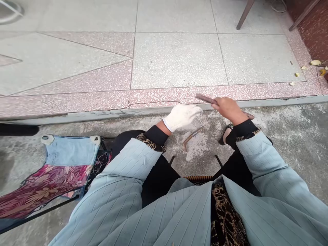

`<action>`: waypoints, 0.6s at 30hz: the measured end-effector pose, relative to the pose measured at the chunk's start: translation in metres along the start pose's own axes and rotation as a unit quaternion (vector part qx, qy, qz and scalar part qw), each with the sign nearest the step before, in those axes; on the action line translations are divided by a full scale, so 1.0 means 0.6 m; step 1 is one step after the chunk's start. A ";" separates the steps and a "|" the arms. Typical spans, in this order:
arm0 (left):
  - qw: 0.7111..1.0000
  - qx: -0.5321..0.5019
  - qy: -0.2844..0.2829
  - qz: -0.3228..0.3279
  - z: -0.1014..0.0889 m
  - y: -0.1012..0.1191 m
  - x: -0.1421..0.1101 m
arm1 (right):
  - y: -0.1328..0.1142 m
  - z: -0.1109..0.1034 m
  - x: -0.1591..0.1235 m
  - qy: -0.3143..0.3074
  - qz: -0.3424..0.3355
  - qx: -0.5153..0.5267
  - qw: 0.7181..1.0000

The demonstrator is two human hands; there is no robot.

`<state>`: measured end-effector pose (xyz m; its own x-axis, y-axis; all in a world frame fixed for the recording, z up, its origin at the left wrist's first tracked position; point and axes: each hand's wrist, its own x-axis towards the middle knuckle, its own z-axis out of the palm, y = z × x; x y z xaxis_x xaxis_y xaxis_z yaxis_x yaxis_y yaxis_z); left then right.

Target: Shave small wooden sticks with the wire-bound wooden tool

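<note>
My right hand [229,108], bare, is closed around a thin brownish stick [205,98] that points left and slightly up over the floor step. My left hand [182,116] wears a white knit glove and hovers just left of the right hand, fingers curled loosely near the stick's near end; whether it touches the stick I cannot make out. Below the two hands, a small curved knife [191,138] with a wooden handle lies on the concrete ground between my knees.
A folding stool with patchwork fabric seat [58,171] stands at my left. A raised terrazzo floor [164,58] with a step edge [102,114] runs across in front. Chair legs [244,14] stand far right, dry leaves [315,63] beside them.
</note>
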<state>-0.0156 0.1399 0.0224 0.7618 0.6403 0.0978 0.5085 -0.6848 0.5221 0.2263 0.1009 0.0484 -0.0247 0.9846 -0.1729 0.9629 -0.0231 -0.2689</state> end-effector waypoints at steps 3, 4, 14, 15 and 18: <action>0.999 0.032 -0.016 0.027 -0.024 -0.008 -0.006 | -0.032 0.029 -0.019 -0.142 -0.104 -0.040 0.984; 0.999 0.036 -0.029 0.029 -0.031 -0.010 -0.007 | -0.044 0.036 -0.027 -0.177 -0.149 -0.037 0.972; 0.983 -0.075 -0.155 -0.071 -0.018 -0.031 -0.004 | -0.050 -0.011 -0.040 -0.106 -0.272 0.203 0.935; 0.981 -0.082 -0.153 -0.082 -0.007 -0.028 -0.007 | -0.045 -0.014 -0.035 -0.071 -0.232 0.203 0.949; 0.970 -0.095 -0.219 -0.045 0.019 -0.011 -0.016 | -0.026 -0.012 -0.017 -0.002 -0.113 0.157 0.981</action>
<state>-0.0219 0.1343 0.0082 0.8361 0.4573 -0.3030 0.5297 -0.5294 0.6627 0.2135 0.0924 0.0615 -0.2297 0.9701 -0.0779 0.8021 0.1433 -0.5797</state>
